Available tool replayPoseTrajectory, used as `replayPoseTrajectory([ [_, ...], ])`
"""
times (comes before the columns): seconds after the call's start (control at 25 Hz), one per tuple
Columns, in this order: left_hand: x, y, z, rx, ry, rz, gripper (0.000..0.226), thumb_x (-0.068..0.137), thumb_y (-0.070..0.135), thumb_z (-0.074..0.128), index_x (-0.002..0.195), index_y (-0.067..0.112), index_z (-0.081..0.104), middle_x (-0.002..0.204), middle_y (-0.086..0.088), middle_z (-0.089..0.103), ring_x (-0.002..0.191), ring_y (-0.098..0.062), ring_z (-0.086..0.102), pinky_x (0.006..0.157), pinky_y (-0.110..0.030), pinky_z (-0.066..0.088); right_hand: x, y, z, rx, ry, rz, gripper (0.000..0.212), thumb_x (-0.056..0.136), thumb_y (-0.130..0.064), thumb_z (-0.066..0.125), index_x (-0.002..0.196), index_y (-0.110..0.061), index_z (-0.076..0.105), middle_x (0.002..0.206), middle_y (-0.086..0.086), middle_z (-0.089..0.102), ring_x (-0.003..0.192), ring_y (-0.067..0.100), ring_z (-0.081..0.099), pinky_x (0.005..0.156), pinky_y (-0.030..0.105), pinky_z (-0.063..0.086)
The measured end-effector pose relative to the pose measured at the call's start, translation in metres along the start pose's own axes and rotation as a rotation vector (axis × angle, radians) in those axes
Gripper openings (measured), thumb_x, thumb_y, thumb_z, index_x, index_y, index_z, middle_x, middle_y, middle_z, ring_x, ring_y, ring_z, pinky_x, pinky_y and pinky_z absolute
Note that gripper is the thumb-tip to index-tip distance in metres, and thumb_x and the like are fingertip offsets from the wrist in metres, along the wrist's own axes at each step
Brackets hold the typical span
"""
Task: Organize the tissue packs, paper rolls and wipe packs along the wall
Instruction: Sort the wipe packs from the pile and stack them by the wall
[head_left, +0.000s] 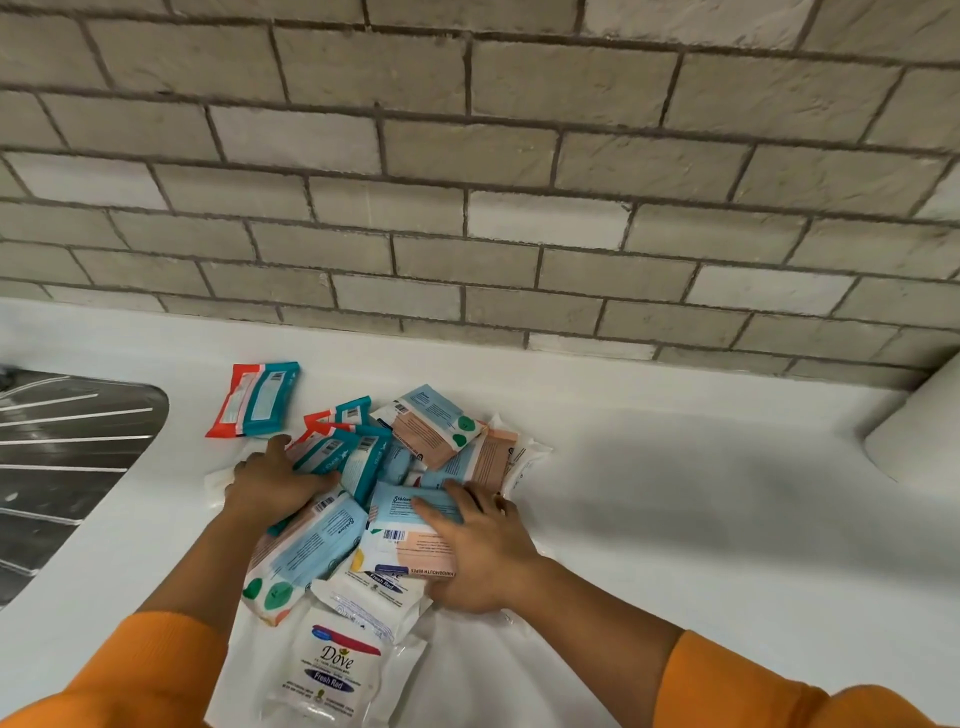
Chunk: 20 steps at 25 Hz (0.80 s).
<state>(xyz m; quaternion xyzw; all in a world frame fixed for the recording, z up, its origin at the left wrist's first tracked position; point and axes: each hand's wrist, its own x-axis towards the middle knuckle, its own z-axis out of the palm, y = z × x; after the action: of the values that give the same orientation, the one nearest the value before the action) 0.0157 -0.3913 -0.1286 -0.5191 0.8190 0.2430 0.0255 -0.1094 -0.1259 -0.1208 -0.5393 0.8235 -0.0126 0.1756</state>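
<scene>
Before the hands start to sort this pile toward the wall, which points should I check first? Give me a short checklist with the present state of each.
1. Both hands on the pile: ok. The left hand lies on the teal packs, the right hand on a blue and peach wipe pack.
2. Firm grip on one pack: cannot tell; the hands lie flat.
3. Free strip of counter along the brick wall: ok.
4. Packs sorted by kind: not ok; the pile is mixed and overlapping.
5. Stray red and teal pack lies apart from the pile: not ok.
6. Paper roll at the wall: ok, though partly out of frame.
</scene>
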Motion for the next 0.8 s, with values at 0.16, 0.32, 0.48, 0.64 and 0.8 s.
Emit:
replayPoseTrajectory([
  [0.16, -0.024, 0.004, -0.008, -0.185, 0.131, 0.007, 0.086, 0.068, 0.076, 0.068, 0.136, 0.031, 0.042, 0.112, 0.000, 0.068, 0.095, -0.027, 0.068, 0.077, -0.045, 0.060, -0.004, 0.001, -0.009, 0.095, -0.067, -0.005, 0.111, 0.078, -0.066, 0.067, 0.159, -0.043, -0.005, 0.170, 0.001, -0.008, 0.156, 0.028, -0.014, 0.125, 0.056, -0.001],
  [0.32, -0.067, 0.029, -0.020, -0.674, 0.170, 0.134, 0.073, 0.079, 0.053, 0.078, 0.138, 0.028, 0.044, 0.119, 0.000, 0.062, 0.100, -0.026, 0.065, 0.081, -0.044, 0.059, -0.017, 0.009, -0.026, 0.396, 0.077, -0.033, 0.096, 0.087, -0.060, 0.065, 0.161, -0.037, 0.009, 0.170, -0.004, 0.010, 0.156, 0.020, -0.002, 0.128, 0.047, 0.009],
  [0.48, -0.115, 0.056, -0.027, -1.315, -0.145, 0.126, 0.060, 0.083, 0.045, 0.070, 0.135, 0.020, 0.053, 0.122, -0.010, 0.068, 0.109, -0.034, 0.067, 0.096, -0.050, 0.052, -0.029, 0.000, -0.035, 1.003, 0.339, 0.065, 0.055, 0.094, -0.045, 0.067, 0.146, -0.038, 0.049, 0.145, -0.010, 0.050, 0.137, 0.008, 0.045, 0.102, 0.020, 0.050],
  [0.64, -0.163, 0.090, -0.018, -1.588, -0.283, -0.012, 0.038, 0.090, 0.043, 0.054, 0.113, 0.014, 0.065, 0.085, -0.010, 0.077, 0.072, -0.026, 0.075, 0.068, -0.036, 0.061, -0.045, -0.007, -0.049, 1.563, 0.163, 0.190, 0.031, 0.097, -0.029, 0.068, 0.126, -0.020, 0.066, 0.116, 0.003, 0.073, 0.104, 0.014, 0.072, 0.080, 0.022, 0.058],
  [0.8, -0.185, 0.115, 0.008, -1.579, -0.380, -0.127, 0.052, 0.097, 0.057, 0.044, 0.107, 0.015, 0.072, 0.089, -0.016, 0.079, 0.071, -0.029, 0.076, 0.066, -0.039, 0.062, -0.064, -0.009, -0.043, 1.795, 0.048, 0.255, 0.052, 0.085, -0.031, 0.080, 0.129, -0.010, 0.060, 0.115, 0.011, 0.076, 0.103, 0.029, 0.075, 0.088, 0.045, 0.061],
])
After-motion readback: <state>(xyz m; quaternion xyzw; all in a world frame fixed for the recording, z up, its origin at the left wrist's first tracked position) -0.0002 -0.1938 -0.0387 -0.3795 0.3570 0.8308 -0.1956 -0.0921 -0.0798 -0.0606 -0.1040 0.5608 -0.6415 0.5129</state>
